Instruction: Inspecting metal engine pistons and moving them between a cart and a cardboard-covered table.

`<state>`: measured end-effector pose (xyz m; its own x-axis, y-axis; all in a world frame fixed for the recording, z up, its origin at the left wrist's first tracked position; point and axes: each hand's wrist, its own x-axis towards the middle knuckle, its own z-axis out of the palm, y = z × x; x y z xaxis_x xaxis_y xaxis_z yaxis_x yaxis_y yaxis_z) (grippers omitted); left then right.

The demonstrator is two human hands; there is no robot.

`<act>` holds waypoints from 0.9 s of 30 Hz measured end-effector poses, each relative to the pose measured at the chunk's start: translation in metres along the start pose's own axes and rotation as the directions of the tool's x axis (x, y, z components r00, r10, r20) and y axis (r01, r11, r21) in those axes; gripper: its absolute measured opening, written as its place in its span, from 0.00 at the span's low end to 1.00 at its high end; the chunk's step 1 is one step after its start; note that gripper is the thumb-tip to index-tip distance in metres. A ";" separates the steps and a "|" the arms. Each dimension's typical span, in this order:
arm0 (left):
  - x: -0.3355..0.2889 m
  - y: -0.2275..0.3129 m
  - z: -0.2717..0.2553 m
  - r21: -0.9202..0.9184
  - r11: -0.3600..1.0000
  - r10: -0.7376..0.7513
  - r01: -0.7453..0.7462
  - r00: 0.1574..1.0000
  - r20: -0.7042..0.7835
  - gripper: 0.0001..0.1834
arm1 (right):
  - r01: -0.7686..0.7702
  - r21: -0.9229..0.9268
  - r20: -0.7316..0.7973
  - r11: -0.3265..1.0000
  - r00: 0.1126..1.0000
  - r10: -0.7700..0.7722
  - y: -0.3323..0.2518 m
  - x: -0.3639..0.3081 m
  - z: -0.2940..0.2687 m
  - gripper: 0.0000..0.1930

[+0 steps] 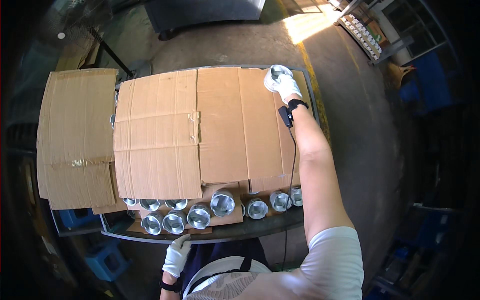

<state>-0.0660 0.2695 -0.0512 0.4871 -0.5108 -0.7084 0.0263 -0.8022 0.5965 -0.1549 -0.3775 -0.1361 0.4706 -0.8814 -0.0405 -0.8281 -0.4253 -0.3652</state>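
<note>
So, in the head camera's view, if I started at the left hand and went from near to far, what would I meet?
Left hand in a white glove → front rows of silver metal cups → right hand, on a round silver part → dark metal cart.

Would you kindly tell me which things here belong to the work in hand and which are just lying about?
Apparently in the work:
silvery part at the right hand
cardboard sheets
silvery cups near the left hand

Apparently aside:
blue stool
dark wheeled cart
</note>
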 end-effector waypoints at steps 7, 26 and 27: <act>0.002 0.026 -0.028 0.057 0.996 0.058 -0.065 0.992 0.112 0.18 | -0.214 0.760 0.109 0.613 0.973 0.204 -0.006 -0.126 -0.032 0.30; 0.031 -0.027 -0.012 0.115 0.765 0.161 -0.633 0.362 0.918 0.20 | -0.643 0.766 0.229 -0.014 0.252 0.940 -0.177 -0.886 -0.068 0.10; 0.019 -0.026 0.000 0.166 0.692 0.100 -0.702 0.321 0.942 0.20 | -0.584 0.809 0.222 -0.063 0.205 0.953 -0.193 -0.917 -0.057 0.13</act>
<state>-0.0579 0.2809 -0.0802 -0.6631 -0.5354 -0.5231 -0.4686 -0.2481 0.8479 -0.4439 0.5013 0.0245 -0.6250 -0.5407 -0.5630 0.0235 0.7079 -0.7059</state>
